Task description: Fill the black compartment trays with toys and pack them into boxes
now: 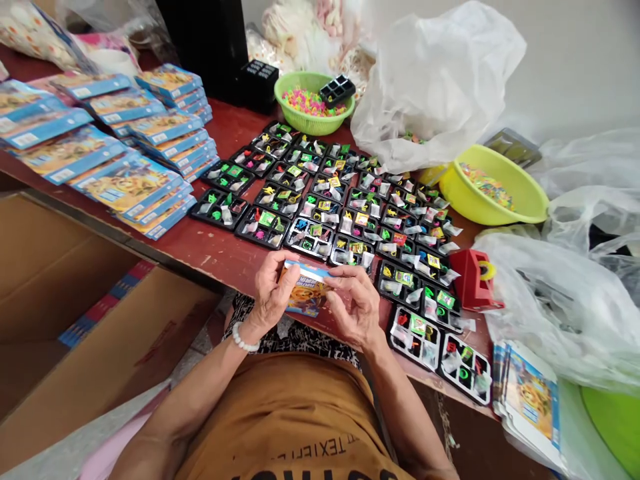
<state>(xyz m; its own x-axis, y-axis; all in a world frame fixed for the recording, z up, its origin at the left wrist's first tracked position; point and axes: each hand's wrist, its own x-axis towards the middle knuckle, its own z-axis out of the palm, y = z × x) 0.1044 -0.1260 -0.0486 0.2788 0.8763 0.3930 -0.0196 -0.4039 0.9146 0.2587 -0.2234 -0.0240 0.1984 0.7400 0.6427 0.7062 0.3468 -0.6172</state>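
Note:
My left hand (274,293), with a white bead bracelet on its wrist, pinches the left end of a small printed cardboard box (306,297). The box is blue with an orange picture, and its pale upper edge faces me. At the box's right upper corner, the fingers of my right hand (356,301) grip the edge, the thumb a little lower. Just beyond my hands lie rows of black compartment trays (309,238) holding small coloured toys, green and yellow cards and clear packets. Both hands are in front of the table's near edge, above my lap.
Stacked printed boxes (135,180) fill the table's left side. A green basket (315,123) and a yellow basin (520,207) hold small coloured pieces. At right are a red tape dispenser (470,280), plastic bags (565,313) and flat printed cartons (530,393). An open carton (115,360) stands lower left.

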